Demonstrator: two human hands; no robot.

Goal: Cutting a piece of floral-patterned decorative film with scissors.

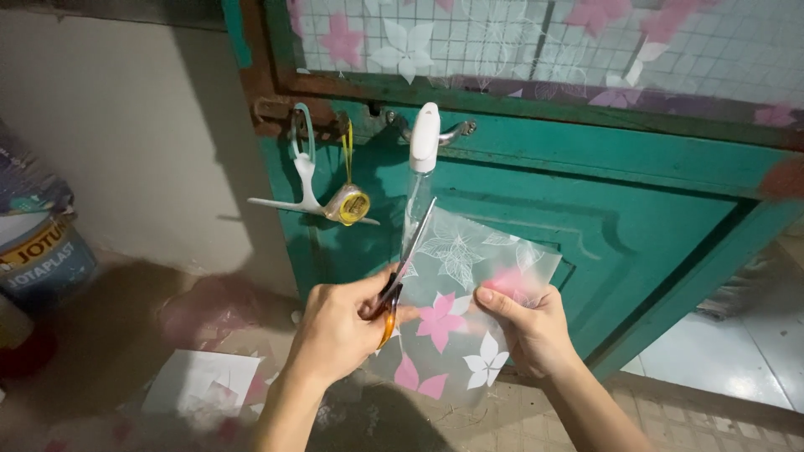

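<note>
The left hand grips scissors, blades on a flowered film sheet; the right hand pinches the sheet's edge, before a green door.

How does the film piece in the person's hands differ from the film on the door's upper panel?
The held film piece is small, loose and gripped by the right hand, with scissors in the left hand at its left edge. The door panel film is larger, flat and stuck over a grid. Both are translucent with pink and white flowers.
</note>
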